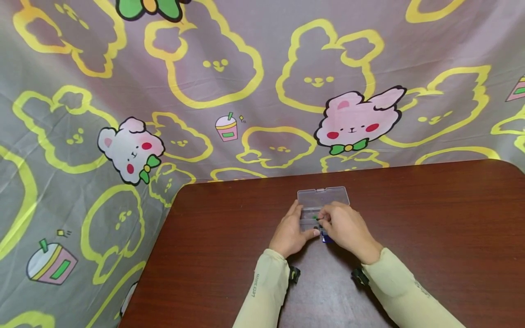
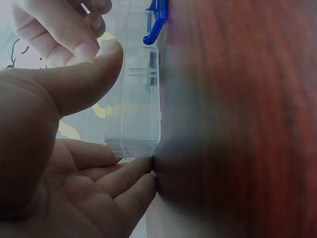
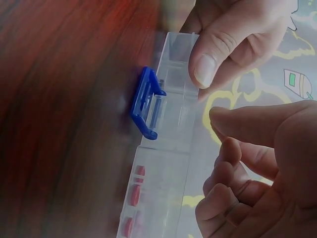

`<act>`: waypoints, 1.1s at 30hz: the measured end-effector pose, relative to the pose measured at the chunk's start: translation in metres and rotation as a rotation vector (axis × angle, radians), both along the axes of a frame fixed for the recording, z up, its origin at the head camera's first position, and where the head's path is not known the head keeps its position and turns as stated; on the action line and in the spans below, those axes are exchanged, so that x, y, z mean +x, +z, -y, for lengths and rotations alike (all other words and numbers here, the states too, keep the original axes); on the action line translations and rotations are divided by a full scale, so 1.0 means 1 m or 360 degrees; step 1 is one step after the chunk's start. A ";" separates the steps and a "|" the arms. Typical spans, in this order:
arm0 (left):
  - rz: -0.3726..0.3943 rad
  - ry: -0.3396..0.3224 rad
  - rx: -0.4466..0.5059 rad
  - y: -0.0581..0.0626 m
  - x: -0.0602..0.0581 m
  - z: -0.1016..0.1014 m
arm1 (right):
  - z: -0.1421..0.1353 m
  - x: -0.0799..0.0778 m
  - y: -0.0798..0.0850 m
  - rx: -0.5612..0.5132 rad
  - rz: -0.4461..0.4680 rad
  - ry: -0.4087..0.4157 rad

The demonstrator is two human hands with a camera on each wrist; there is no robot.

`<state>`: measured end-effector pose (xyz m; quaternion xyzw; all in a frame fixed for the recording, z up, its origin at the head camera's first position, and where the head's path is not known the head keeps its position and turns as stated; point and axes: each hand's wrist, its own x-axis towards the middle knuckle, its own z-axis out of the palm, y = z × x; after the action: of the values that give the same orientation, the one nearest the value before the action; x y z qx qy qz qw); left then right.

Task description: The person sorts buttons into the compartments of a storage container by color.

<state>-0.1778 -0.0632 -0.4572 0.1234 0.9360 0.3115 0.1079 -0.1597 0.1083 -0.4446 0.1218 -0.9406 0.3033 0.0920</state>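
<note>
A clear plastic compartment box stands on the table with its lid raised at the back. My left hand holds its left end, the thumb over the front rim and the fingers along the end wall. A blue latch hangs at the box's front. Over the compartments, my right hand has thumb and fingers drawn together; a tiny dark piece shows at their tips in the head view. A small green piece lies by those fingertips. Red disc-like pieces show through the front wall.
The box stands on a brown wood-grain table, near its back edge. Behind and to the left hangs a printed cloth with cartoon animals. Dark straps sit at both wrists, below pale yellow sleeves.
</note>
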 end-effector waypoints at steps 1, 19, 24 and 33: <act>-0.0001 -0.0003 0.0000 0.000 0.000 0.000 | 0.000 0.000 0.000 0.0000 0.0004 -0.0002; 0.0007 -0.0001 0.0001 -0.001 0.000 0.000 | 0.002 -0.005 -0.009 0.0006 0.0035 0.0005; 0.0005 -0.0002 0.0005 -0.001 0.000 0.000 | 0.002 -0.005 -0.010 0.0002 0.0050 0.0017; 0.0012 -0.0008 0.0004 0.000 -0.001 0.000 | 0.002 -0.006 -0.009 -0.0015 0.0060 0.0033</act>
<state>-0.1784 -0.0629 -0.4571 0.1247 0.9349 0.3128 0.1120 -0.1655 0.1064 -0.4538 0.1254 -0.9394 0.3110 0.0716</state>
